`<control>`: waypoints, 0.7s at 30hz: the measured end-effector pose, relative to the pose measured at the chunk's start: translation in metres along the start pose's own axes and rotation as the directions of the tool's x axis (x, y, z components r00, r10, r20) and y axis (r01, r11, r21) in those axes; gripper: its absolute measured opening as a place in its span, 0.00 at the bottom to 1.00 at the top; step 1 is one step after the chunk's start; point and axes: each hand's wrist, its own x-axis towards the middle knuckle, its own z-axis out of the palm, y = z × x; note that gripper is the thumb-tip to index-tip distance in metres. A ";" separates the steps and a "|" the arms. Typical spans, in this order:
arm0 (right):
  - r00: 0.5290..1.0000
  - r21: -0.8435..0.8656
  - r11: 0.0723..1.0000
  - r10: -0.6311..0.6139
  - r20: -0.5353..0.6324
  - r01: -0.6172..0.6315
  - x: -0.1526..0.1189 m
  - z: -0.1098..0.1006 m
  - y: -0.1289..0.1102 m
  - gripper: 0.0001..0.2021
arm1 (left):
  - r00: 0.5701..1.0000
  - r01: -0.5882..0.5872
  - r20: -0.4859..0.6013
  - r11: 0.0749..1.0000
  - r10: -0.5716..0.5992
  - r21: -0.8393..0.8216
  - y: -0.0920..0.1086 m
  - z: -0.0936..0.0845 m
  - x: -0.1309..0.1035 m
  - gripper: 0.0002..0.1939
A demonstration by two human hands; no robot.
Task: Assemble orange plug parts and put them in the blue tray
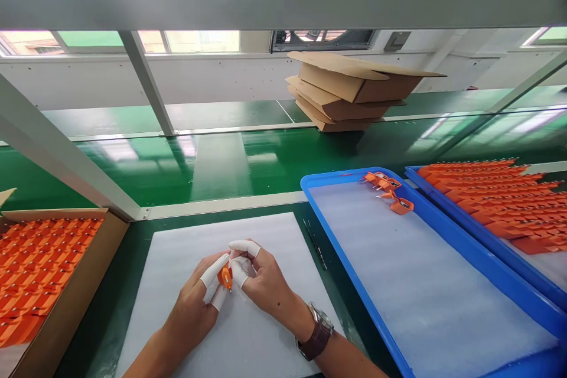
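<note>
1. The orange plug-like piece (225, 276) is between the two hands, just above the white foam sheet (261, 230); whether it touches the sheet I cannot tell.
2. From the left hand (194, 297) it lies to the right, at the fingertips; from the right hand (266, 283) it lies to the left and slightly nearer the wearer than the raised fingertips.
3. Its visible length runs mostly near-to-far, tilted a little, with a small metal pin (230, 290) at the near end, pointing toward the wearer. The far end is partly covered by fingers.
4. The left hand is the nearer one: its thumb and a finger, in white finger cots, close around the piece from the left, with hardly any gap.
5. The right hand has its covered fingertips drawn close together at the far end of the piece. Whether they touch it or pinch something small, I cannot tell.
6. A dark slim tool (315, 244) lies beyond the sheet's right edge, closer to the right hand, its length running away from the wearer.
7. Farther right, the blue tray (323, 179) bears a few orange pieces (402, 205) near its far end, well apart from both hands.
</note>
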 end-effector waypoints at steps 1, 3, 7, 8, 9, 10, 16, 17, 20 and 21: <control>1.000 -0.004 1.000 0.018 0.008 -0.018 0.000 0.000 0.000 0.16 | 1.000 0.019 -0.005 1.000 -0.019 -0.003 -0.001 0.000 -0.001 0.30; 0.997 -0.043 0.998 0.051 0.050 -0.049 -0.001 -0.001 -0.001 0.17 | 0.994 0.103 -0.028 0.995 -0.103 -0.018 -0.005 -0.002 -0.003 0.29; 0.989 -0.136 0.989 0.068 0.131 -0.050 -0.004 -0.001 0.001 0.22 | 0.941 0.319 -0.073 0.939 -0.330 -0.127 -0.009 -0.006 -0.005 0.29; 0.991 -0.141 0.989 0.066 0.119 -0.049 -0.004 -0.001 0.002 0.22 | 0.930 0.346 -0.078 0.926 -0.359 -0.149 -0.010 -0.006 -0.005 0.29; 0.994 -0.136 0.990 0.061 0.095 -0.048 -0.004 -0.002 0.002 0.21 | 0.925 0.356 -0.080 0.921 -0.371 -0.162 -0.010 -0.006 -0.005 0.29; 0.997 -0.126 0.991 0.051 0.066 -0.042 -0.003 -0.002 0.002 0.19 | 0.924 0.358 -0.076 0.919 -0.374 -0.165 -0.010 -0.006 -0.005 0.29; 0.993 -0.032 0.995 -0.097 -0.067 0.095 0.002 -0.003 -0.005 0.08 | 0.946 0.307 -0.053 0.939 -0.319 -0.157 -0.009 -0.005 -0.003 0.30; 0.991 -0.010 0.994 -0.111 -0.071 0.111 0.002 -0.003 -0.006 0.08 | 0.951 0.297 -0.046 0.943 -0.307 -0.150 -0.010 -0.005 -0.003 0.30; 0.989 0.022 0.989 -0.148 -0.004 0.148 0.001 -0.004 -0.011 0.12 | 0.958 0.279 -0.032 0.950 -0.287 -0.141 -0.010 -0.004 -0.003 0.29; 0.984 0.013 0.985 -0.173 0.041 0.173 0.000 -0.004 -0.012 0.15 | 0.958 0.278 -0.036 0.950 -0.286 -0.140 -0.011 -0.004 -0.003 0.29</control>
